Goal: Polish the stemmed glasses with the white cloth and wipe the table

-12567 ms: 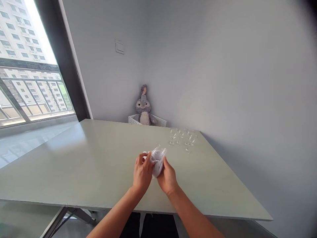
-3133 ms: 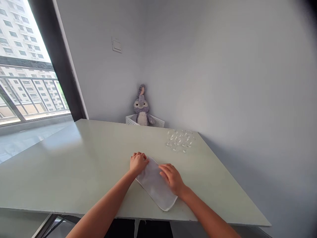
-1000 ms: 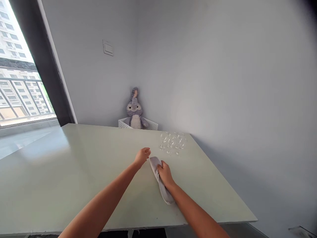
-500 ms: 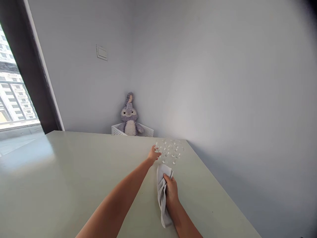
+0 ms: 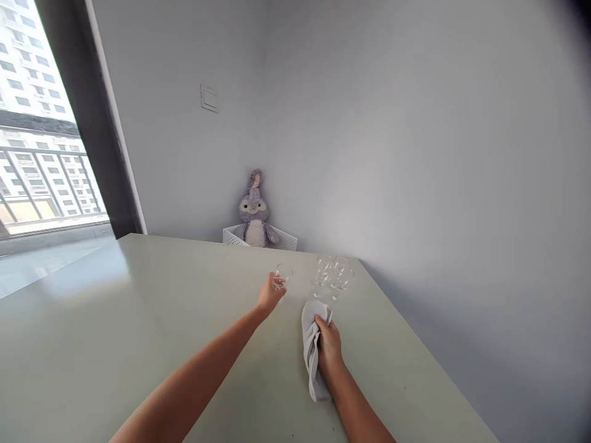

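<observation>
My left hand [image 5: 271, 292] is closed around a clear stemmed glass [image 5: 283, 272], apart from the other glasses and to their left. My fingers hide the lower part of that glass. In my right hand [image 5: 329, 341] is a bunched light grey cloth [image 5: 314, 351], gripped with the thumb on top and hanging toward me. Just beyond the cloth, several clear stemmed glasses [image 5: 333, 274] stand close together near the table's far right corner; they overlap, so single outlines are hard to make out.
The pale green table [image 5: 194, 307] reaches to a grey wall [image 5: 415, 154] at the right. Behind its far edge, a purple plush toy [image 5: 255, 215] sits in a white perforated basket [image 5: 289, 242]. At the left is a window [image 5: 46, 154] with a railing.
My left hand has moved left with one glass, away from the cluster. The cloth stays in my right hand. The whole view has shifted, with things appearing further right.
</observation>
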Demonstrator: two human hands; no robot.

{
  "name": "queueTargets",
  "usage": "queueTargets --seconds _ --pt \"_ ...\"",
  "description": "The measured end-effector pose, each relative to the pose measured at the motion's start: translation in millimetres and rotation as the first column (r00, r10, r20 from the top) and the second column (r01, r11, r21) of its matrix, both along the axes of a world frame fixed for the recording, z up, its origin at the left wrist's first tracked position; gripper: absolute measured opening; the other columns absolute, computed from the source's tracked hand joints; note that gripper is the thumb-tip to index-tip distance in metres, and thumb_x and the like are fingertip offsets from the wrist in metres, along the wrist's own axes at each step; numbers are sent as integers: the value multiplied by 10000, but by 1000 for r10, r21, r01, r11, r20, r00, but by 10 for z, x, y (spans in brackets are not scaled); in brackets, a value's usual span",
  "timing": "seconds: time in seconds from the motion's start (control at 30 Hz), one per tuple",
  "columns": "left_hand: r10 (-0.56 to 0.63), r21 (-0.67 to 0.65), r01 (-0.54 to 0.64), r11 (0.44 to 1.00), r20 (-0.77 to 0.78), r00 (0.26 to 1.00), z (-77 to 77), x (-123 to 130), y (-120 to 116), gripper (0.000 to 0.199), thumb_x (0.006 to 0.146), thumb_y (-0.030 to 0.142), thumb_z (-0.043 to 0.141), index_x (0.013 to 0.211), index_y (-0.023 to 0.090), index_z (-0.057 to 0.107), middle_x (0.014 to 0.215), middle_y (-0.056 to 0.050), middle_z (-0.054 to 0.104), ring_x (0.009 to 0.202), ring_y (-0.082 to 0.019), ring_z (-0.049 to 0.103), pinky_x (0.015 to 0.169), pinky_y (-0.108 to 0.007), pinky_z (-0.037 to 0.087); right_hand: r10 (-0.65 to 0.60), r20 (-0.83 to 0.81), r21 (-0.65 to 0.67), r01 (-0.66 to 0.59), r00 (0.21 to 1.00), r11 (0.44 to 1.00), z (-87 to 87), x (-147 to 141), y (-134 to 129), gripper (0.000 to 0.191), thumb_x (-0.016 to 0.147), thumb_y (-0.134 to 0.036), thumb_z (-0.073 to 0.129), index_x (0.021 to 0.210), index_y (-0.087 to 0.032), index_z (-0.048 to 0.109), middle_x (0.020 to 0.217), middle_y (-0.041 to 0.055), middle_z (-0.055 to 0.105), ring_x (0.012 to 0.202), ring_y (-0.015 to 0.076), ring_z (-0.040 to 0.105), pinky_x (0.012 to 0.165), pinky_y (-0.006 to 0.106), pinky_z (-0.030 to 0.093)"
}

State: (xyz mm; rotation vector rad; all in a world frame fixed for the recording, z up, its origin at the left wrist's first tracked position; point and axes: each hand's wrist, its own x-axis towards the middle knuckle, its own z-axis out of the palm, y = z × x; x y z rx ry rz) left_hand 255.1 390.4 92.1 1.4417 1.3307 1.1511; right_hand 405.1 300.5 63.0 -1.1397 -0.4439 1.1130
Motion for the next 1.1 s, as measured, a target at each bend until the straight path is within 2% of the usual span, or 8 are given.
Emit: queueTargets --seconds 0.17,0.27,0.33,0.4,0.53,0.77,0.9,1.1 --pt "12 154 11 988 -151 988 15 -364 -509 471 702 154 482 1143 260 355 925 -1 570 793 -123 517 707 -252 408 44 -112 48 -39 993 998 270 -193 -141 333 594 -307 670 886 -194 554 733 -12 622 666 141 597 609 249 495" --pt "44 237 38 971 -329 943 35 -489 -745 572 709 187 500 1233 294 295 894 10 553 779 -136 513 756 -290 411 98 -43 122 -92 994 988 529 -430 -304 290 656 -365 646 874 -193 561 728 -1 602 663 146 576 594 250 476" --pt "65 266 48 963 -402 913 56 -550 -853 602 702 233 542 1247 295 294 929 -1 551 825 -158 520 802 -319 403 217 75 166 -227 973 960 665 -596 -418 289 697 -408 608 869 -179 573 692 4 583 622 142 550 551 244 454" --pt "86 296 56 954 -446 891 77 -609 -924 604 697 254 563 1244 276 309 969 -18 550 877 -176 522 836 -333 391 367 258 193 -420 894 887 744 -718 -517 315 724 -406 579 939 -175 587 722 12 585 613 137 529 534 238 441" --pt "99 314 77 946 -509 855 89 -726 -1004 543 697 200 542 1203 259 355 1014 -32 555 965 -196 508 869 -338 371 549 565 90 -708 616 701 762 -734 -628 369 750 -293 526 1113 -228 549 782 1 589 606 123 518 584 248 449" --pt "-60 314 303 900 -598 799 47 -707 -1155 557 638 105 538 1164 240 409 1074 -46 560 974 -208 505 871 -349 361 687 656 -133 -848 313 513 694 -458 -627 242 647 -175 594 887 -174 627 645 -27 577 557 101 490 514 201 382" --pt "-74 317 400 860 -698 712 55 -658 -1218 603 642 53 491 1205 245 394 1053 -51 572 980 -217 498 855 -356 363 672 601 -68 -810 433 582 567 -483 -608 185 642 -259 645 800 -161 647 669 -9 601 565 114 530 500 206 410" --pt "13 387 421 821 -749 663 16 -707 -1219 391 839 198 393 1225 245 437 990 -102 592 913 -222 528 897 -423 315 733 234 45 -761 638 647 462 -491 -582 379 709 -433 616 900 -106 632 617 39 627 549 164 621 467 228 441"
